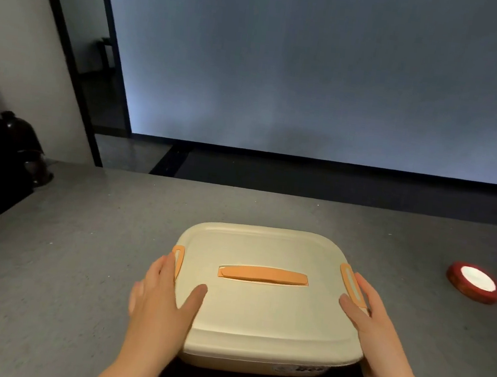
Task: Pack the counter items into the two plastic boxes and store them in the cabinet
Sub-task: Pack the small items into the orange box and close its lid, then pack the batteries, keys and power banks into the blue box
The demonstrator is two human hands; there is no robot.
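Observation:
A cream plastic box point(261, 313) with its lid on sits on the grey counter point(79, 246) in front of me. The lid has an orange handle point(263, 275) in the middle and an orange latch on each side. My left hand point(163, 302) lies against the box's left side, thumb resting on the lid, fingers straight beside the left latch point(178, 256). My right hand point(371, 320) lies against the right side, thumb on the lid, fingers along the right latch point(351, 280). A red ribbon roll point(475, 282) with a white centre lies flat on the counter to the right.
A dark jar-like object point(20, 143) stands at the counter's far left by the wall. Beyond the counter's far edge is a lower dark floor and a large grey wall panel point(316, 72). The box's near edge overhangs the counter front.

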